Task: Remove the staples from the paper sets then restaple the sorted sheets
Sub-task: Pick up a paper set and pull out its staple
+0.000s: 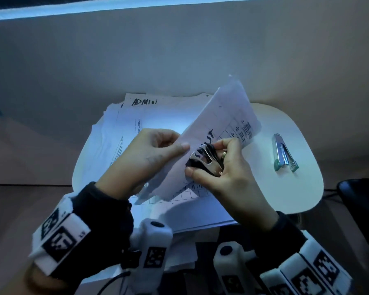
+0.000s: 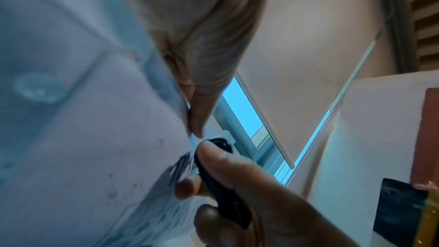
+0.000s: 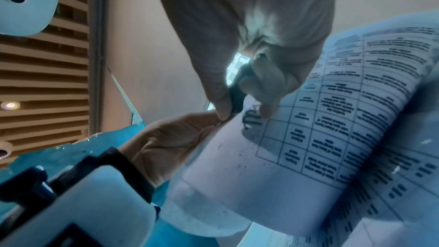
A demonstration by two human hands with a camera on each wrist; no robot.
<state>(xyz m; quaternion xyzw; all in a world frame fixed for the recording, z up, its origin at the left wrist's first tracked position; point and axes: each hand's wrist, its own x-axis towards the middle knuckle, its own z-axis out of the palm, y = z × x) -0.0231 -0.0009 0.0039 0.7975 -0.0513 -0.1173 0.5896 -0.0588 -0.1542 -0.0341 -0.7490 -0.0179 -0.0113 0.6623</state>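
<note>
A stapled paper set (image 1: 222,116) with a printed table and black marker writing is lifted off the table, tilted up to the right. My left hand (image 1: 149,154) pinches its near corner between thumb and fingers. My right hand (image 1: 217,165) grips a black and chrome claw staple remover (image 1: 205,160), whose jaws sit at that corner. The left wrist view shows the paper set (image 2: 95,119) and the remover's black grip (image 2: 221,176) under my right thumb. In the right wrist view the remover (image 3: 236,99) meets the sheet (image 3: 308,129) where my left hand (image 3: 171,138) holds it.
A loose pile of sheets (image 1: 124,133), the top one marked ADMIN, covers the left of the small white rounded table (image 1: 296,188). A silver stapler (image 1: 284,153) lies on the table's right side. A plain wall stands behind.
</note>
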